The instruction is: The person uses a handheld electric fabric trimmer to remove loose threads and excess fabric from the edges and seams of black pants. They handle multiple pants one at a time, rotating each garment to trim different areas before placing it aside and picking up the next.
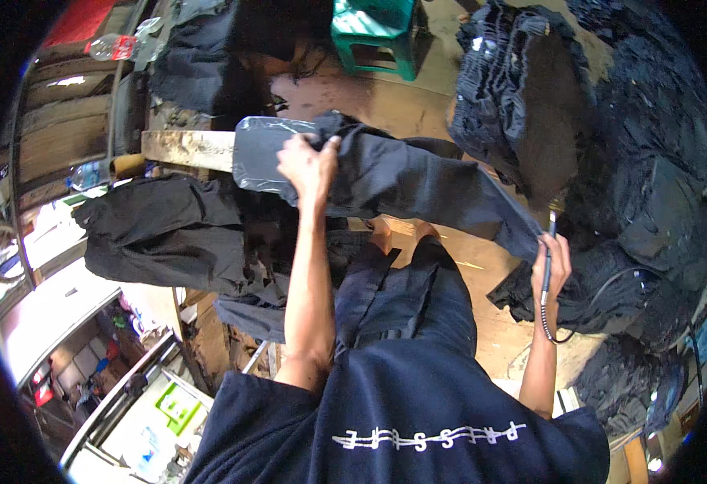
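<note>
A long black garment [426,181], which looks like a trouser leg, is stretched between my hands. My left hand [309,171] grips its left end over a dark, plastic-wrapped pad [261,153] at the end of a wooden board [184,150]. My right hand [553,262] is closed around a slim pen-like tool [548,270] with a metal tip pointing away from me. A coiled cord trails from the tool's lower end past my wrist. The garment's right end reaches my right hand; whether those fingers also pinch the cloth is hard to tell.
Gathered dark garments [499,81] are heaped at the far right, with more dark cloth [652,202] along the right side. Black cloth [164,230] hangs at the left. A green plastic stool [374,36] stands at the back. A plastic bottle [112,47] lies far left.
</note>
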The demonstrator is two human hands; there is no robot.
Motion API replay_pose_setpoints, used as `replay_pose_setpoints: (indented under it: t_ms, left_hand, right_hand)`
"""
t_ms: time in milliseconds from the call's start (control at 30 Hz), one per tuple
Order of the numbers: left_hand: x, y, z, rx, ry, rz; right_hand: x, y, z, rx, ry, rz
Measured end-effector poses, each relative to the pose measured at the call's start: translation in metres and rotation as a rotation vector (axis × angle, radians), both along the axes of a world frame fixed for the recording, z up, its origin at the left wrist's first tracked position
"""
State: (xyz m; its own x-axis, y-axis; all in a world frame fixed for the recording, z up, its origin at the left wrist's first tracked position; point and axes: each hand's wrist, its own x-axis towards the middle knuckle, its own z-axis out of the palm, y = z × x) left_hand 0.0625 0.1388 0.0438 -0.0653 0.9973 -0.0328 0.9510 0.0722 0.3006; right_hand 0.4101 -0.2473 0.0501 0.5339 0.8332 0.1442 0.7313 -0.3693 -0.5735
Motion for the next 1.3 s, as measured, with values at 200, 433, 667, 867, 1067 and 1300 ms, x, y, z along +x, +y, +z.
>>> replay_pose_setpoints:
  t_ms: [200,433,667,867,1067,1300]
  left_hand:
    - [0.104,-0.135,0.042,-0.224,-0.832,-0.234]
    - [0.060,-0.204,-0.045,-0.659,-0.671,-0.252]
    - [-0.102,-0.167,0.031,-0.055,-0.550,-0.762]
    - [-0.215,-0.156,0.170,0.166,-0.627,-0.712]
    - [-0.424,-0.075,0.308,0.439,-0.495,-0.454]
    - [-0.716,0.088,0.407,0.639,0.142,0.078]
  right_hand:
    - [0.059,-0.055,-0.017,-0.128,-0.233,-0.326]
    - [-0.009,0.026,0.007,-0.095,-0.200,-0.073]
    - [-0.113,0.145,0.078,0.230,0.119,0.369]
    - [-0.153,0.224,0.120,0.344,0.028,0.415]
    - [-0.209,0.284,0.143,0.361,-0.045,0.401]
    - [-0.276,0.302,0.135,0.333,-0.002,0.434]
